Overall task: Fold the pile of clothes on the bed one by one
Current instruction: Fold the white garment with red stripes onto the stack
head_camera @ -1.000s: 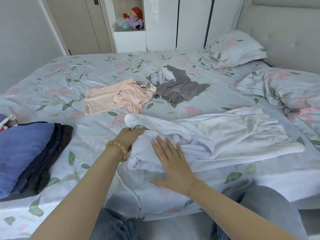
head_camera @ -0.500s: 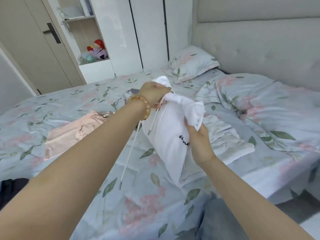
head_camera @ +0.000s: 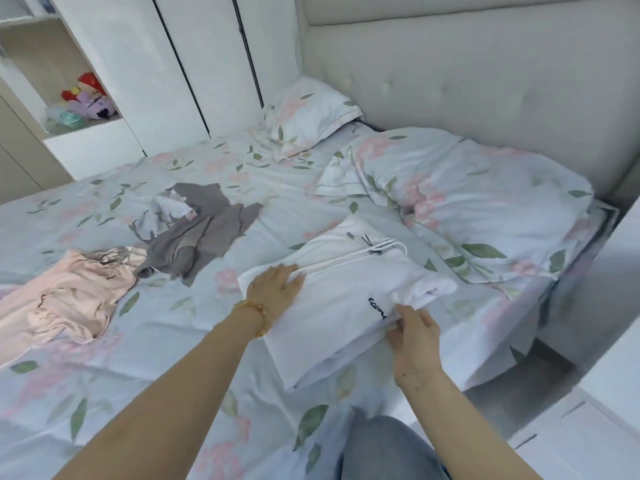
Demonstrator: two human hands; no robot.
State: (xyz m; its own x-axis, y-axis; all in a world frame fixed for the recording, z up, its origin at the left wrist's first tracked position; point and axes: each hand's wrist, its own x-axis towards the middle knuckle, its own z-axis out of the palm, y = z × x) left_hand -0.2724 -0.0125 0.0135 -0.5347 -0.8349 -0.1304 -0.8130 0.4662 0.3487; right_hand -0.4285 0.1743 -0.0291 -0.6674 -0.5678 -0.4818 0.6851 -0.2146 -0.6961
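Note:
A folded white garment with drawstrings and small black lettering lies on the floral bed sheet, near the bed's right edge. My left hand, a beaded bracelet on its wrist, rests flat on the garment's left end with fingers straight. My right hand pinches the garment's near right edge, fingers tucked under the fold. A grey garment lies crumpled farther back at the left. A pink garment lies unfolded at the far left.
A rumpled floral duvet and a pillow lie by the padded headboard. White wardrobe doors and a shelf with plush toys stand behind the bed. My knee in jeans is at the bottom edge.
The white garment, held up in both hands half a second ago, now lies folded on the bed. My left hand has flattened onto it; my right keeps its hold on the edge.

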